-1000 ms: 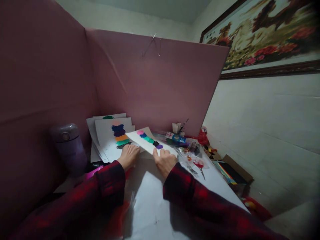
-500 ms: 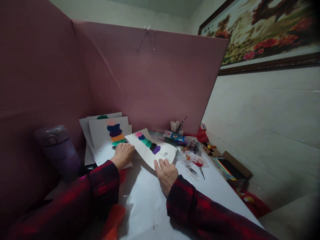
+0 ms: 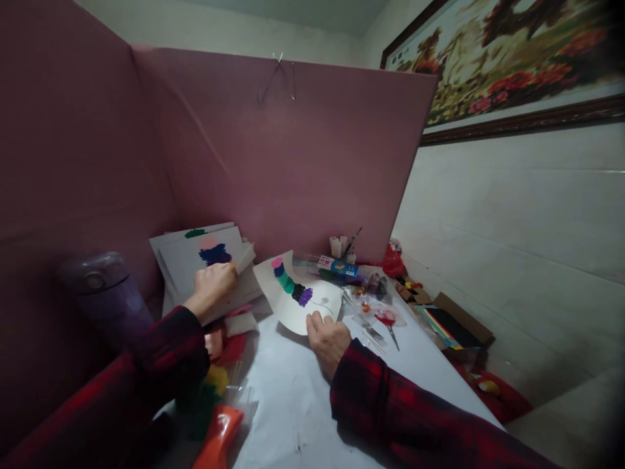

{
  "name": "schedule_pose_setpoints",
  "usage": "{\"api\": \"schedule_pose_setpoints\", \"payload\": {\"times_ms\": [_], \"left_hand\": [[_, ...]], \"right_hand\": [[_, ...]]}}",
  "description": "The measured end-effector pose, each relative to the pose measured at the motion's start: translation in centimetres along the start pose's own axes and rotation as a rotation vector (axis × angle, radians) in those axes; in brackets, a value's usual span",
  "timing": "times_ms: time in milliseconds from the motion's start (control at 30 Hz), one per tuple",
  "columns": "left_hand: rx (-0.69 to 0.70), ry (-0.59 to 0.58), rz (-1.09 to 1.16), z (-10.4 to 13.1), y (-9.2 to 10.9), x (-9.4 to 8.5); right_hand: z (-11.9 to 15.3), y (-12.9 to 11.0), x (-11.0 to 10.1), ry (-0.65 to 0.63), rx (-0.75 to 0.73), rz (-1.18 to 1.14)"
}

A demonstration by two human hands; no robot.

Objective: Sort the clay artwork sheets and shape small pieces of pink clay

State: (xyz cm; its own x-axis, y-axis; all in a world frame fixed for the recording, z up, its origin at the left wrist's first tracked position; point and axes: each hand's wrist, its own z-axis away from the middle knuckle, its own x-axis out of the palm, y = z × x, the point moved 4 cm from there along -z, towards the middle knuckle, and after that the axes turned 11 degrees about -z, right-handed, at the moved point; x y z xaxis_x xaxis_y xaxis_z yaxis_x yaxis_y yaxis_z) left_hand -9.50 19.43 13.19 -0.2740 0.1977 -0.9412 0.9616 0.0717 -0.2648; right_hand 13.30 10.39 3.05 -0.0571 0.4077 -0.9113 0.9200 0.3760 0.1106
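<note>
In the head view, my right hand grips the lower right edge of a white painted sheet. The sheet bends and carries a curved row of pink, blue, green, black and purple patches, with a thin line trailing from the purple. My left hand is closed over a stack of white sheets, hiding part of the top one's painted patches. A pale strip shows just beyond its knuckles. What its fingers hold, if anything, is hidden.
A purple bottle stands at left. Orange and other coloured packets lie in front. Red-handled scissors, plastic forks, a blue box and a brush holder sit at right. A pink partition rises behind.
My left hand has moved left from beside the painted sheet to over the stack. The sheet in my right hand has curled more, while that hand has barely shifted.
</note>
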Motion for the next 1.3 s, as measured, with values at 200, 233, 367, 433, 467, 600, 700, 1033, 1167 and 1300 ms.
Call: {"api": "schedule_pose_setpoints", "payload": {"times_ms": [200,233,367,433,467,600,700,1033,1167,1300], "left_hand": [[-0.078,0.078,-0.023,-0.2,-2.6,-1.8],[-0.077,0.094,-0.031,-0.1,-2.8,-2.0],[-0.057,0.168,-0.068,0.2,-3.2,-2.9],[-0.045,0.220,-0.091,0.5,-3.2,-3.3],[-0.035,0.245,-0.103,0.6,-3.2,-3.5],[0.018,0.291,-0.136,1.2,-2.9,-3.8],[0.031,0.295,-0.145,1.5,-2.9,-3.7],[-0.115,0.380,-0.136,1.5,-5.0,-4.7],[-0.132,0.389,-0.148,1.7,-5.4,-5.4],[-0.151,0.401,-0.160,1.8,-5.6,-5.8]], "right_hand": [[-1.2,-0.2,-0.9,0.005,-0.062,0.072],[-1.7,-0.4,-1.1,0.011,-0.065,0.066],[-4.4,-1.7,-2.6,0.081,-0.087,0.040],[-5.9,-2.9,-3.2,0.129,-0.093,0.019],[-6.6,-3.6,-3.3,0.146,-0.093,0.005],[-8.6,-6.6,-2.5,0.151,-0.079,-0.036],[-9.0,-8.0,-1.6,0.132,-0.047,-0.053],[-10.5,-4.1,-4.9,0.012,0.190,-0.147],[-12.4,-0.9,-7.6,0.054,0.344,-0.151],[-13.7,0.5,-8.2,0.099,0.392,-0.137]]}}
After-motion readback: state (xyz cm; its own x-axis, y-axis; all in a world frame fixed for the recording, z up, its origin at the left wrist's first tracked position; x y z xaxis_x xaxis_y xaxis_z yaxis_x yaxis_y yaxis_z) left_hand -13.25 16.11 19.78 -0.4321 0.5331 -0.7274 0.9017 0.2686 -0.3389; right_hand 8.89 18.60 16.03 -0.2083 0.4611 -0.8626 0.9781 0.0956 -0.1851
